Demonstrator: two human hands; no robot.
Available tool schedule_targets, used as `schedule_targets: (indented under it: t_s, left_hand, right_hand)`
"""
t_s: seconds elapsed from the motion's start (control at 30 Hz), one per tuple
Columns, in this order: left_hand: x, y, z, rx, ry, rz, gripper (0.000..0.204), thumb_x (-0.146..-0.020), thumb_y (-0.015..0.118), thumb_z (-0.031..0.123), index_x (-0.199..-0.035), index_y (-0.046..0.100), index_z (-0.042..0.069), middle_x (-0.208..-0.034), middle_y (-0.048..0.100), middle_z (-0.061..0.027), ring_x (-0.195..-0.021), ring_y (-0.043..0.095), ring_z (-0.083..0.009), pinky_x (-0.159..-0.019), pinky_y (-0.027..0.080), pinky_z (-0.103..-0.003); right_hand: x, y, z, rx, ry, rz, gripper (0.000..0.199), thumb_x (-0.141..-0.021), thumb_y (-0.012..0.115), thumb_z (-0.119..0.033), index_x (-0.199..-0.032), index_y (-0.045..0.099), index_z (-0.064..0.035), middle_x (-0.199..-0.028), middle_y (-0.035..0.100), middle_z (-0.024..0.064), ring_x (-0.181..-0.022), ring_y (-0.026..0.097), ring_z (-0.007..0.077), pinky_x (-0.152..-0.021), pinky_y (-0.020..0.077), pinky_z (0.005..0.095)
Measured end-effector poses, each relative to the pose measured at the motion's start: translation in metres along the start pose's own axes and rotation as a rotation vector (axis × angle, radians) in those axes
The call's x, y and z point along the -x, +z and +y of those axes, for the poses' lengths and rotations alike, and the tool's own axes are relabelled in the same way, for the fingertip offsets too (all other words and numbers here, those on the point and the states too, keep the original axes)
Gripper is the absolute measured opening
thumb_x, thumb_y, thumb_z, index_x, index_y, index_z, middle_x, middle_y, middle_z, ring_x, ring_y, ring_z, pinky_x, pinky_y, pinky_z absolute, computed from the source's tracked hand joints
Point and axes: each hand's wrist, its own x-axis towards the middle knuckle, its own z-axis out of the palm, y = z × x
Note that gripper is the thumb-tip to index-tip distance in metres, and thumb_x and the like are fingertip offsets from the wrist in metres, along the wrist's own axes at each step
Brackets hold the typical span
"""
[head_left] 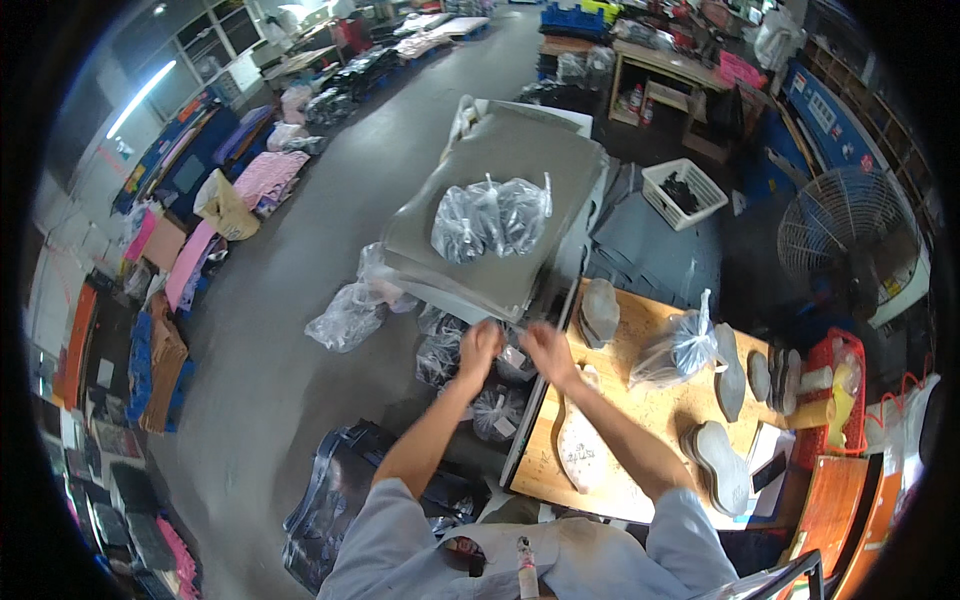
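My left hand point(482, 350) and my right hand point(546, 352) are held close together in front of me, fingers closed. What they pinch, if anything, is too small and blurred to make out. Just beyond them is the near corner of a stack of grey sheets point(425, 225), with crumpled clear plastic bags point(490, 220) lying on top. Below my hands, several tied clear bags point(497, 412) rest on the floor. Under my right forearm, a white sole-shaped piece point(578, 450) lies on the wooden bench point(535, 455).
The bench also bears grey soles point(718, 465), another grey sole pile point(599, 312) and a knotted clear bag point(675, 350). A red basket point(845, 400) and a fan point(850, 225) are at right. A white basket point(655, 178) sits beyond. Dark bags point(345, 470) lie lower left.
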Motion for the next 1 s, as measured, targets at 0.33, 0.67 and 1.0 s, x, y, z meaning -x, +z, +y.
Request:
schedule_targets:
  t_s: [0.33, 0.67, 1.0]
  left_hand:
    - [0.296, 0.016, -0.125, -0.255, -0.288, -0.197, 0.02, -0.102, 0.065, 0.013, -0.111, 0.073, -0.004, -0.086, 0.073, -0.0056, -0.072, 0.064, -0.0095, -0.064, 0.053, -0.027]
    - [0.322, 0.093, -0.105, -0.376, -0.416, -0.504, 0.024, -0.105, 0.063, 0.015, -0.119, 0.068, -0.004, -0.094, 0.073, -0.0068, -0.079, 0.063, -0.0106, -0.073, 0.052, -0.026]
    - [0.37, 0.171, -0.122, -0.427, -0.389, -0.417, 0.029, -0.104, 0.066, 0.015, -0.127, 0.065, -0.004, -0.103, 0.073, -0.0086, -0.086, 0.066, -0.0135, -0.077, 0.054, -0.027]
  right_hand:
    - [0.417, -0.148, 0.064, 0.377, 0.721, 0.52, 0.024, -0.097, 0.072, -0.018, -0.107, 0.072, 0.005, -0.085, 0.075, 0.0189, -0.072, 0.071, 0.0206, -0.071, 0.0565, 0.0352]
    - [0.404, -0.363, 0.064, 1.087, 0.585, 0.304, 0.119, -0.064, 0.097, -0.048, -0.157, 0.038, -0.0035, -0.161, 0.037, 0.0237, -0.146, 0.036, 0.0484, -0.121, 0.0331, 0.059]
    - [0.397, -0.406, 0.129, 0.912, 0.447, 0.163, 0.119, -0.064, 0.089, -0.051, -0.156, 0.038, 0.0042, -0.15, 0.048, 0.0263, -0.138, 0.045, 0.0433, -0.118, 0.0366, 0.0522]
